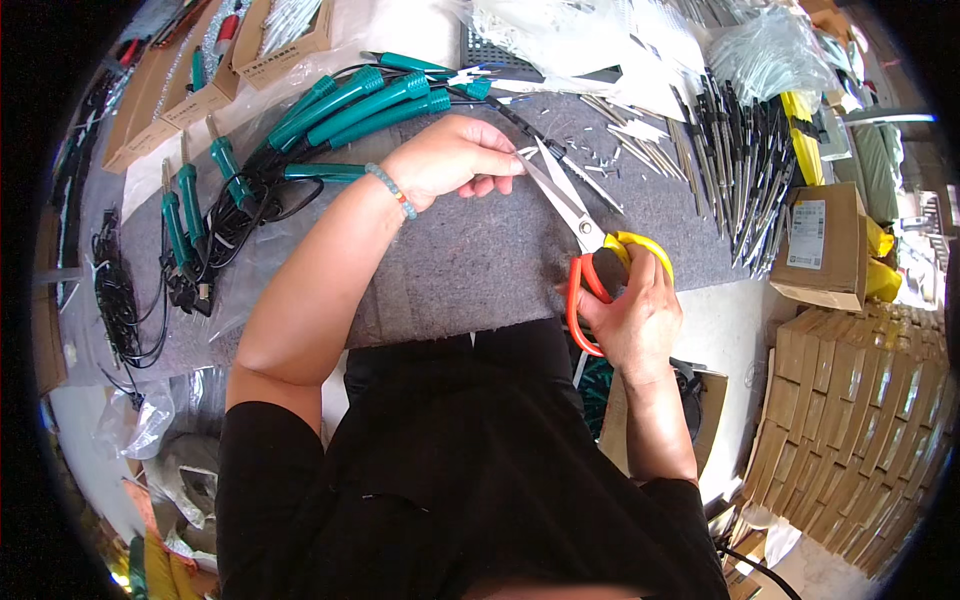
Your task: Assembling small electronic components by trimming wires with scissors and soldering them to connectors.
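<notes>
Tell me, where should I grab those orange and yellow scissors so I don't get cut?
Take the orange-and-yellow-handled steel scissors by the plastic loops at the near end, coming from the person's side, just as the right hand does with its fingers through them. The open pointed blades aim away across the grey felt mat, toward the left hand, so keep off that end.

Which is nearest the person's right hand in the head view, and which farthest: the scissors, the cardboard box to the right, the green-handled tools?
1. Scissors: held in the right hand.
2. Cardboard box: on the right.
3. Green-handled tools: far left, upper table.
</notes>
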A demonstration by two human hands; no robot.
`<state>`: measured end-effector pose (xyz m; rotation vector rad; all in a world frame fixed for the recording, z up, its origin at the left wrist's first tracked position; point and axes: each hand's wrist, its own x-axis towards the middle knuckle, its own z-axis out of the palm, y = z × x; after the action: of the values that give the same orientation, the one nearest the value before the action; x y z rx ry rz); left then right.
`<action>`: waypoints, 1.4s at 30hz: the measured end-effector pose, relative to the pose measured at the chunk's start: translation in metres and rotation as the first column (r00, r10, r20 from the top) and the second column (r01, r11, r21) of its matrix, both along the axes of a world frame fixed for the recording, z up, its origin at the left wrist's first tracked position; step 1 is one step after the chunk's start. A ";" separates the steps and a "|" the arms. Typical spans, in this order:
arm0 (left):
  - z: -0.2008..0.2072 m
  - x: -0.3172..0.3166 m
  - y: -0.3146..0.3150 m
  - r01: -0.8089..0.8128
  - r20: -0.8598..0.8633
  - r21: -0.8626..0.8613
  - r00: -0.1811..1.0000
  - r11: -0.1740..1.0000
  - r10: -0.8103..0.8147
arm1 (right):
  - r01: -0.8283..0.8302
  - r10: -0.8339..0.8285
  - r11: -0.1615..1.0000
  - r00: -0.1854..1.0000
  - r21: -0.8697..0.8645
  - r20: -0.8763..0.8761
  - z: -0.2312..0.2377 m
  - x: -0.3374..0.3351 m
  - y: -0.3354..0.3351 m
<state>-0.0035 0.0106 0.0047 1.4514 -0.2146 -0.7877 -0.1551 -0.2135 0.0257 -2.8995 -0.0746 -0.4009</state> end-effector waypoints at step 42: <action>0.002 -0.002 -0.001 -0.021 -0.004 -0.010 1.000 1.000 0.021 | 0.041 -0.020 0.994 0.980 0.104 -0.196 0.014 0.009 -0.020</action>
<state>-0.0059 0.0094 0.0071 1.4404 -0.2001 -0.7714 -0.1460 -0.2336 0.0398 -2.8191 0.0219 -0.1200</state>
